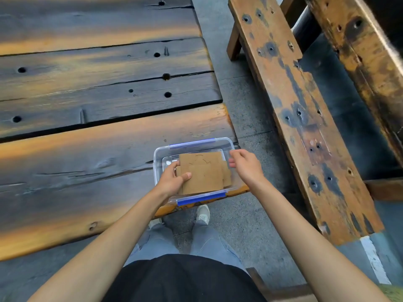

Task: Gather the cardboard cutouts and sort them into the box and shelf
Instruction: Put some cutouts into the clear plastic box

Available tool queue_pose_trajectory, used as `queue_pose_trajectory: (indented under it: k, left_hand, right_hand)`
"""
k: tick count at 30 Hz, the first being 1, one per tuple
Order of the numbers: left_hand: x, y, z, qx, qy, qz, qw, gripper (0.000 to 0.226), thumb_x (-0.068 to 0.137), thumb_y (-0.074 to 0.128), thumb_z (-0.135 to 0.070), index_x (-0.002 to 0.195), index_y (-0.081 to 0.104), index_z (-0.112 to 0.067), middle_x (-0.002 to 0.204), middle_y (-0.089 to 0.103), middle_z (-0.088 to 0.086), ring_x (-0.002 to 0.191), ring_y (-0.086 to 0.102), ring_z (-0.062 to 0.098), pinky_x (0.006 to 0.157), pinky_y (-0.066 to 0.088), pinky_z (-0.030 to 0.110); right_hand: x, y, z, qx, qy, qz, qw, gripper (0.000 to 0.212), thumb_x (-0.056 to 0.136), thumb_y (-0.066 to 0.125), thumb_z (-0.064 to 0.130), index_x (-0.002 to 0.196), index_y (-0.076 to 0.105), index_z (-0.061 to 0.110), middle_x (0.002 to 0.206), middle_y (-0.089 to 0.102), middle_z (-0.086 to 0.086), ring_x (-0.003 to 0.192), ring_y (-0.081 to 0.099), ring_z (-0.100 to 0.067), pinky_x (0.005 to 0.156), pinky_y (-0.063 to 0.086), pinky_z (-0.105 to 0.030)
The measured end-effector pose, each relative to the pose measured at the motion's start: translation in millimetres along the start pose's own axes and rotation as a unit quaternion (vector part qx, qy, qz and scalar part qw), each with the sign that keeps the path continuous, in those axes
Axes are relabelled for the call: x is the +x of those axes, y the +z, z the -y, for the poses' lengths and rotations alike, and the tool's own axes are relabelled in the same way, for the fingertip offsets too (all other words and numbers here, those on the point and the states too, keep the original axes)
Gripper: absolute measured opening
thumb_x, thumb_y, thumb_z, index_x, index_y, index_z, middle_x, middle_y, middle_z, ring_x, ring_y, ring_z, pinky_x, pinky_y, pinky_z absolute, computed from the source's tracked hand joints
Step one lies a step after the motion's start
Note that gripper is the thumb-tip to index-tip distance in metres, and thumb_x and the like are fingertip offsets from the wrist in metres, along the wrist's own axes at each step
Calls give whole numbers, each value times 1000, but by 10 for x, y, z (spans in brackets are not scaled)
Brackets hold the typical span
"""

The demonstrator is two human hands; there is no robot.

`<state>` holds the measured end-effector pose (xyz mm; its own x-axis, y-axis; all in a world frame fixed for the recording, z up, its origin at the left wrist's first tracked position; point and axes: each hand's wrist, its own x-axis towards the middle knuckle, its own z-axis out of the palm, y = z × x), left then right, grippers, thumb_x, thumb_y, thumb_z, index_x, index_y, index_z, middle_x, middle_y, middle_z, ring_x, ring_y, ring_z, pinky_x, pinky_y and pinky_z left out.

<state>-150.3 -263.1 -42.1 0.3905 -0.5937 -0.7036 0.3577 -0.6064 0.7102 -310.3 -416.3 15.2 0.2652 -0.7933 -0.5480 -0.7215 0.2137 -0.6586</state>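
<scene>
Several cardboard cutouts (202, 173) sit stacked in our clear box (158, 153) at the counter (87, 149) corner; left hand (172, 179) pinches their edge, right hand (245, 164) hovers loosely open. Light, stiff, bendable: grip edges.

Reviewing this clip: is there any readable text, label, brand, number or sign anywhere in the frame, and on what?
None can be read.
Cardboard cutouts: only cut lines, no print.
Clear plastic box with blue clips: no visible label or brand.
Wooden table and bench: only holes and stains.
Shoe: too small and blurred to tell any logo.
</scene>
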Motion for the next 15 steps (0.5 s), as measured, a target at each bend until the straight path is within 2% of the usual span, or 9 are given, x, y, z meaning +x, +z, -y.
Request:
queue_pose_trajectory:
  k: [4,8,9,11,13,15]
  left_hand:
    - [86,123,82,45,-18,-21,999,49,89,71,-19,133,51,-12,127,65,12,110,66,29,97,55,47]
    - [125,217,100,161,27,-67,984,53,86,74,-31,134,54,-15,124,65,6,102,64,20,81,57,29]
    - [132,230,108,195,33,-73,978,54,86,73,-34,134,55,-15,125,63,7,104,62,21,83,56,30]
    - [143,237,138,251,37,-83,964,55,86,70,-40,134,56,-16,123,56,7,114,56,25,99,50,35]
    - [133,249,149,270,39,-88,958,54,86,69,-42,133,57,-17,118,51,7,113,54,26,100,46,33]
    - [137,262,143,272,41,-78,958,53,87,67,-43,132,58,-17,120,56,11,109,57,27,100,48,39]
  right_hand:
    - [93,-68,-101,-44,-10,39,998,27,96,49,34,93,73,23,103,77,-9,106,69,-34,98,53,-52]
    - [152,-59,-170,-38,-4,62,997,29,93,49,30,82,73,18,83,78,-5,91,75,-29,92,57,-53]
    - [167,-57,-187,-39,-5,68,997,29,93,50,30,80,73,17,79,78,-4,86,76,-25,90,58,-52]
    - [194,-55,-213,-44,-13,75,996,30,93,51,30,79,73,16,74,78,-1,79,76,-19,90,59,-51]
    - [224,-60,-223,-45,-18,81,996,30,93,51,30,81,74,15,72,78,0,72,77,-15,89,60,-49]
    - [254,-75,-226,-46,-20,90,995,30,94,51,30,83,75,16,72,78,1,69,76,-13,89,60,-48]
